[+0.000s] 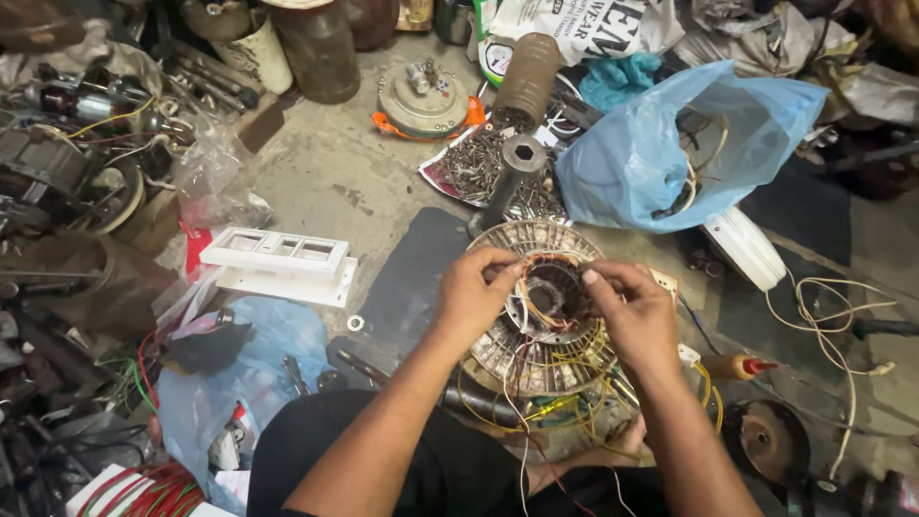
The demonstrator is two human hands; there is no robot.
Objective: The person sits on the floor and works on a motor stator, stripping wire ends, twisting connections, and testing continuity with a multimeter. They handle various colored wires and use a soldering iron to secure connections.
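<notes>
Both hands work at the copper-wound centre of a round finned motor stator (536,340) on the floor, the left hand (476,292) pinching its inner rim and the right hand (632,311) pinching wire opposite, with yellow wires (574,397) trailing below and a blue plastic bag (651,153) behind.

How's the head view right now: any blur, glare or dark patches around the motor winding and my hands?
Head view: the motor stator and both hands, left hand and right hand, are evenly lit and fairly sharp; no strong glare; the left-side clutter and frame corners fall into shadow, with wide-angle bending at the edges.
</notes>
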